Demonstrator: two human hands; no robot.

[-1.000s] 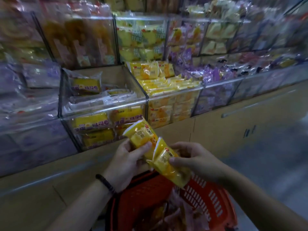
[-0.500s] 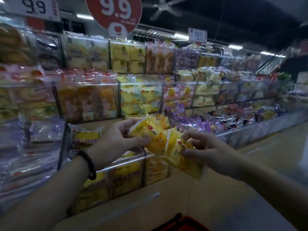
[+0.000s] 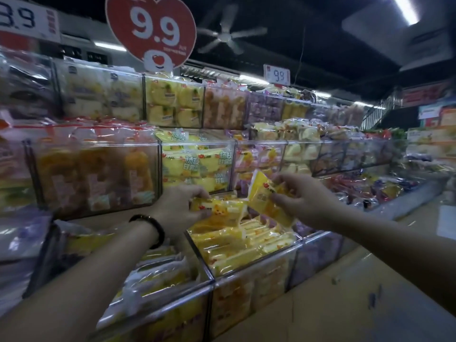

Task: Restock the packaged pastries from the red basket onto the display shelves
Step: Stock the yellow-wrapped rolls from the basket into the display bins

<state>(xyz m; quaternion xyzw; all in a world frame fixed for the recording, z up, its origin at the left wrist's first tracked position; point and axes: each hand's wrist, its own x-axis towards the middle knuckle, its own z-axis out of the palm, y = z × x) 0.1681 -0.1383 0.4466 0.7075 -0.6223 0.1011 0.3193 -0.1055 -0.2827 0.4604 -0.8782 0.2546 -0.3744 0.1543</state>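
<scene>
view count: just one, the head cam, so there's no second view to share anything with
height: sits above the clear bin of yellow packs (image 3: pixel 246 245), looking down into its open top
facing: forward at the shelf wall behind that bin, tilted up enough to catch the red heart price sign (image 3: pixel 151 30) and ceiling fan (image 3: pixel 228 35) high above it
closeness: near; both forearms reach the bin from the bottom edge
</scene>
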